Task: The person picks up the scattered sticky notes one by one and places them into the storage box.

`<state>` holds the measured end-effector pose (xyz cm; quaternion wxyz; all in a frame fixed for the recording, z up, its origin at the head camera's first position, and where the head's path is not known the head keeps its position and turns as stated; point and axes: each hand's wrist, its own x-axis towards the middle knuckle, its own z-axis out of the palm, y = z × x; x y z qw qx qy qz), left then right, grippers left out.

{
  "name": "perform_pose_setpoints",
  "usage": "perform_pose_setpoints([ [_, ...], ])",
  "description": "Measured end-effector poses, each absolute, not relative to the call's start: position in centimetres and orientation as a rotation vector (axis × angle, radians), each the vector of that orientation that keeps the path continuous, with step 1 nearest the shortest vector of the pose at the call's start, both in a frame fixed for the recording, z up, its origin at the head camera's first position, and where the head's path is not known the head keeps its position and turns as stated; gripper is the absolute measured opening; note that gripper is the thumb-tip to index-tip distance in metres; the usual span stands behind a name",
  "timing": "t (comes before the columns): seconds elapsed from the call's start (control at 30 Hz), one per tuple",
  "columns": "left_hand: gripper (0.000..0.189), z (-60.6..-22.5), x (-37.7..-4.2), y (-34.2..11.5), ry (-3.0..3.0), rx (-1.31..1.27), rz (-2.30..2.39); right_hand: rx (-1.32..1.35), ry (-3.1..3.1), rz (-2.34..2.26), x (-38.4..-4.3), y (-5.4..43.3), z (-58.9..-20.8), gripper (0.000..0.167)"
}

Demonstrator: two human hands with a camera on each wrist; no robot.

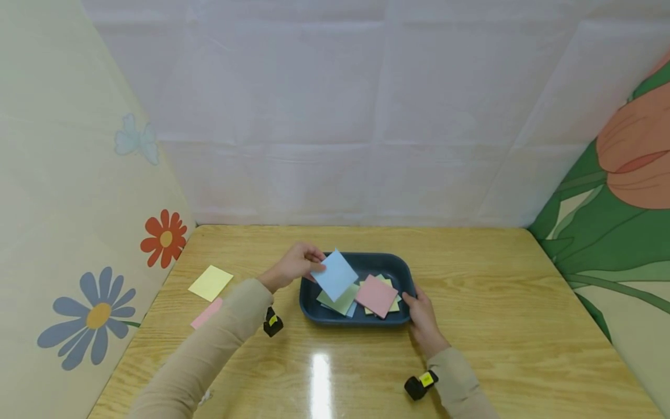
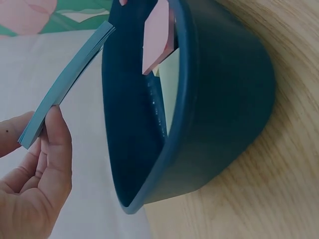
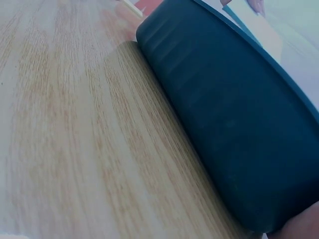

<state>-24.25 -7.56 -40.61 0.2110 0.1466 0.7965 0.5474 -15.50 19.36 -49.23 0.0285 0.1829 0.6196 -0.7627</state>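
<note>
Left hand [image 1: 294, 265] pinches blue note pad [image 1: 337, 276] near one corner, over left side of the tray [image 1: 345, 322]; right hand [image 1: 426, 320] grips tray's right end. Pad looks light, bendy, sheets may fan; best pinched near a corner, across its thickness.

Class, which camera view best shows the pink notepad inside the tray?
The head view: the pink notepad shows its whole square top there. The left wrist view has it steeply slanted near the rim of the tray; the right wrist view shows none of it.
</note>
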Motion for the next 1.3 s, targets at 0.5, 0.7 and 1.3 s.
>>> perform_pose_setpoints([
  [0.5,0.016,-42.2,-24.2,-6.6,2.235,0.398,1.43,0.597,1.91,-2.337,-15.4,19.3,-49.0,0.053],
  [0.7,0.017,-42.7,-24.1,-6.1,2.246,0.387,1.399,0.61,1.903,-2.321,-15.4,19.4,-49.0,0.054],
  [1.3,0.024,-43.7,-24.1,-5.6,2.522,0.534,1.141,0.605,1.898,-2.331,-15.5,19.3,-49.0,0.054],
])
